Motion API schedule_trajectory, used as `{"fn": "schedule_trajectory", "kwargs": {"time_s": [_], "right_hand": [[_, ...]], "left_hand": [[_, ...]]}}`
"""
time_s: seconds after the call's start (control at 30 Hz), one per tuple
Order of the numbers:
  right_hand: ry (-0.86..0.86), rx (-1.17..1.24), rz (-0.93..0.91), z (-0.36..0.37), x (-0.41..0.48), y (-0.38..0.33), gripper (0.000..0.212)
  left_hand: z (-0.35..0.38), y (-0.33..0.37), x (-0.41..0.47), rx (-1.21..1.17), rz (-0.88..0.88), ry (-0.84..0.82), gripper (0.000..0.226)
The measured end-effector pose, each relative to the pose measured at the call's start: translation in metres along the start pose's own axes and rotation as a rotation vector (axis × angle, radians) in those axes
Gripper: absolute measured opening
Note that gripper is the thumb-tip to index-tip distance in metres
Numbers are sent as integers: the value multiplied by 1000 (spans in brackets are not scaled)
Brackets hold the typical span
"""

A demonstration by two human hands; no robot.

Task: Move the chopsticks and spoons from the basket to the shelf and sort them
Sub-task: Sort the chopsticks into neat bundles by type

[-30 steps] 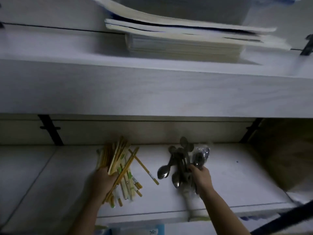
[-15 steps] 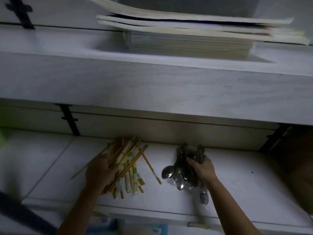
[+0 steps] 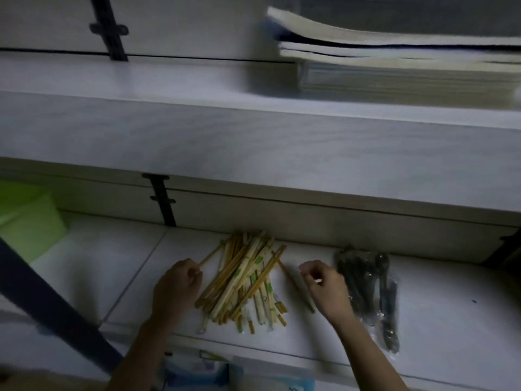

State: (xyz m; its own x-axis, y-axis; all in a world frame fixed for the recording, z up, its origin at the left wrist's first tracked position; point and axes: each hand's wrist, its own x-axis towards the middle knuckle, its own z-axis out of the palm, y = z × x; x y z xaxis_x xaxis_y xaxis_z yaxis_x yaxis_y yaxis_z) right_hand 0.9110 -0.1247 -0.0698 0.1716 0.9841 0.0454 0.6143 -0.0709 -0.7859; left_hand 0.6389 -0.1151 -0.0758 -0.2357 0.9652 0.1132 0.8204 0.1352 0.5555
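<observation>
A loose pile of wooden and paper-wrapped chopsticks (image 3: 245, 280) lies on the white lower shelf (image 3: 451, 311). To its right, a dark heap of metal spoons (image 3: 363, 280) lies partly in clear plastic. My left hand (image 3: 174, 286) is at the pile's left edge and pinches the near end of one chopstick (image 3: 212, 253) that angles up to the right. My right hand (image 3: 328, 290) sits between the pile and the spoons, fingers curled, pinching a thin light-tipped stick. A lone chopstick (image 3: 293, 283) lies just left of it.
A green box (image 3: 28, 221) stands at the shelf's far left. Stacked papers (image 3: 394, 66) lie on the upper shelf, which overhangs the lower one. A black bracket (image 3: 162, 198) is on the back wall. A dark bar (image 3: 56, 306) crosses lower left. Blue packets (image 3: 197, 373) sit below.
My right hand let go of the spoons and moved left towards the chopsticks. My left hand came off the pile and took one chopstick's end. The view swung left.
</observation>
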Motion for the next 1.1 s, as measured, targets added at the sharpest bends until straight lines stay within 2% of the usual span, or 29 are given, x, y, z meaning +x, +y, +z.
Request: {"fn": "schedule_trajectory", "kwargs": {"time_s": [0.1, 0.2, 0.33, 0.4, 0.53, 0.63, 0.83, 1.0, 1.1], "right_hand": [[-84, -10, 10, 39, -4, -24, 12], [-124, -49, 50, 74, -4, -48, 15], [-144, -257, 167, 111, -1, -74, 43], [-141, -342, 234, 122, -1, -81, 49], [-111, -429, 267, 131, -3, -88, 41], [-107, -469, 283, 131, -3, -91, 41], [-122, -349, 394, 125, 2, -77, 36], [-115, -264, 397, 118, 0, -67, 31], [-83, -206, 398, 118, -1, -61, 29]], "left_hand": [[-5, -15, 8, -8, 42, -35, 4], [-5, -28, 20, -28, 88, -145, 9], [-2, -35, 30, -57, 149, -240, 14], [2, -36, 32, -59, 195, -283, 14], [14, -38, 33, -80, 266, -372, 19], [19, -37, 35, -75, 276, -375, 17], [30, -37, 50, -12, 219, -290, 21], [40, -27, 59, -46, 163, -288, 17], [43, -21, 64, -43, 120, -315, 23]]}}
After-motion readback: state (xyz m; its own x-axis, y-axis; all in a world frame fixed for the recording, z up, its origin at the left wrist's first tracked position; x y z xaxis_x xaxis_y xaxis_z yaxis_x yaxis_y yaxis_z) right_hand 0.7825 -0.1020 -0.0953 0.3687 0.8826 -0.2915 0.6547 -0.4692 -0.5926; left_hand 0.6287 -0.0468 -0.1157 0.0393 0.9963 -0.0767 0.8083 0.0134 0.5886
